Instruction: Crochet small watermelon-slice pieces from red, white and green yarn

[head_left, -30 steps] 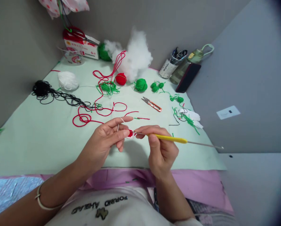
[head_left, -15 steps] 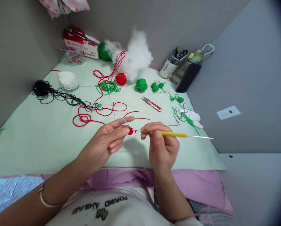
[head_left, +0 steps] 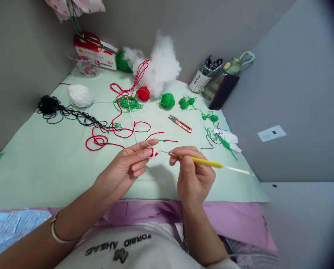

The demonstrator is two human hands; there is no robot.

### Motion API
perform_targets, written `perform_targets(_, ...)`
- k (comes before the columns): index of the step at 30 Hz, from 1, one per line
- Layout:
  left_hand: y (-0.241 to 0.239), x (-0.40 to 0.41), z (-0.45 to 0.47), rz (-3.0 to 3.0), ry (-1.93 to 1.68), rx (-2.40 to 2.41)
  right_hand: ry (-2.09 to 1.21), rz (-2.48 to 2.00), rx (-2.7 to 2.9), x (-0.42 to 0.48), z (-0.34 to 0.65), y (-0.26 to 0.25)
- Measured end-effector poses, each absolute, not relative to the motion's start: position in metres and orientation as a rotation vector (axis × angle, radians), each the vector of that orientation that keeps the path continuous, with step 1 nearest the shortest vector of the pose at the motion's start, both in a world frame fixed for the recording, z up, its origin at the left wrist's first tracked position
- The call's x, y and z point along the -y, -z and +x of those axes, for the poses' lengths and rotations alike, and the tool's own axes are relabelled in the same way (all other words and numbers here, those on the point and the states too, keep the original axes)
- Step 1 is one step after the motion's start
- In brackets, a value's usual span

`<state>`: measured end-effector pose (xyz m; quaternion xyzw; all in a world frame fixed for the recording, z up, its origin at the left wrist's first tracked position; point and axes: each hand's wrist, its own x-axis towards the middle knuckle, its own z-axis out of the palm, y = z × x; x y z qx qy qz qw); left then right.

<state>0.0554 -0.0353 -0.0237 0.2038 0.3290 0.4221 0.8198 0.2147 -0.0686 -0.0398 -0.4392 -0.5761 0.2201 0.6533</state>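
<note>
Between the thumb and fingers of my left hand (head_left: 130,160) is a small red and white crochet piece (head_left: 153,152). White yarn (head_left: 131,117) runs over its raised index finger and back toward a white yarn ball (head_left: 80,95) at the left. My right hand (head_left: 194,173) grips a crochet hook (head_left: 206,161) by its yellow handle, like a pen. The hook's thin front end points left at the crochet piece; whether its tip touches the stitches is too small to tell. The other metal end sticks out to the right.
Thread snips (head_left: 180,123) lie beyond my hands. Loose red yarn (head_left: 98,142), black yarn (head_left: 49,105), a red ball (head_left: 143,93) and a green ball (head_left: 167,101) are spread about. White stuffing (head_left: 164,67), a pen cup (head_left: 202,78), a bottle (head_left: 213,84) and a phone (head_left: 224,91) stand behind.
The crochet piece has turned in my left fingers and shows more white edge. My right hand has shifted slightly right, and the hook's rear end has tipped lower.
</note>
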Motion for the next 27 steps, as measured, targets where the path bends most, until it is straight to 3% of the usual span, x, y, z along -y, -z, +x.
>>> perform_targets(15, 0.021, 0.04, 0.052, 0.664, -0.902, -0.744, -0.861, -0.944, 1.168, 0.065, 0.218, 0.037)
perform_targets(19, 0.019, 0.041, 0.054, 0.749, -0.941, -0.825, -0.67, -0.999, 1.31, 0.071, 0.218, 0.033)
perform_targets(27, 0.021, 0.043, 0.058, 0.727, -1.017, -0.84, 0.013, -1.04, 1.754, 0.076, 0.212, 0.049)
